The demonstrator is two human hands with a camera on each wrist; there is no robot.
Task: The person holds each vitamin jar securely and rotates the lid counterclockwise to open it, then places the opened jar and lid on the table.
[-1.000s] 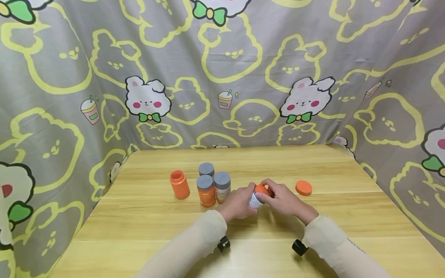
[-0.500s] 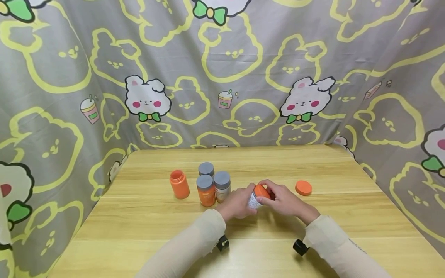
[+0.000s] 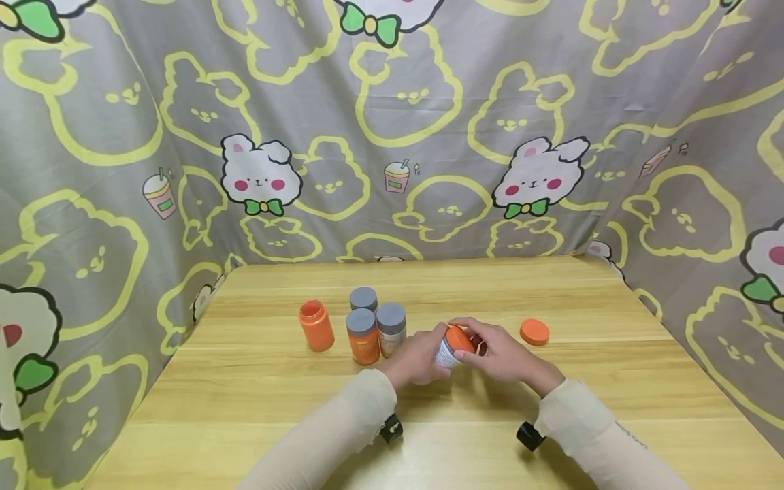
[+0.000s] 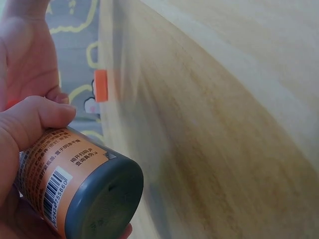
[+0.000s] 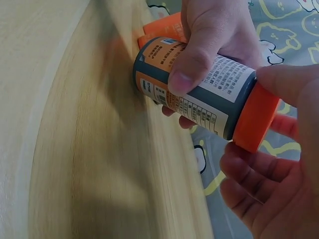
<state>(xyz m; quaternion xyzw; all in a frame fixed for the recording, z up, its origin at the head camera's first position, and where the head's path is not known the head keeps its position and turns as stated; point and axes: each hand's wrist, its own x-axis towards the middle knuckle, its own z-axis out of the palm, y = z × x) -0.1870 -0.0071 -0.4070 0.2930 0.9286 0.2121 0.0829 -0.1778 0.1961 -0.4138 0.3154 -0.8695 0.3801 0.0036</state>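
My left hand (image 3: 419, 359) grips a grey bottle (image 5: 212, 102) with an orange and white label, its thumb laid across the side. The bottle is tilted above the table, with its grey base showing in the left wrist view. An orange lid (image 5: 256, 117) sits on its mouth. With thumb and fingers, my right hand (image 3: 499, 350) holds this lid at its rim; in the right wrist view the thumb is on one side and the fingers on the other. Part of the bottle is hidden behind the left fingers.
Left of the hands, grey-lidded bottles stand close together: an orange one (image 3: 364, 344), a pale one (image 3: 393, 337) and one behind (image 3: 364, 298). Further left is a lidless orange bottle (image 3: 317, 330). A loose orange lid (image 3: 535, 331) lies right on the wooden table (image 3: 245, 408).
The fingers of my right hand have shifted over the lid, and more of its orange top now shows. The bottle has moved slightly left. The other bottles and the loose lid stay put.
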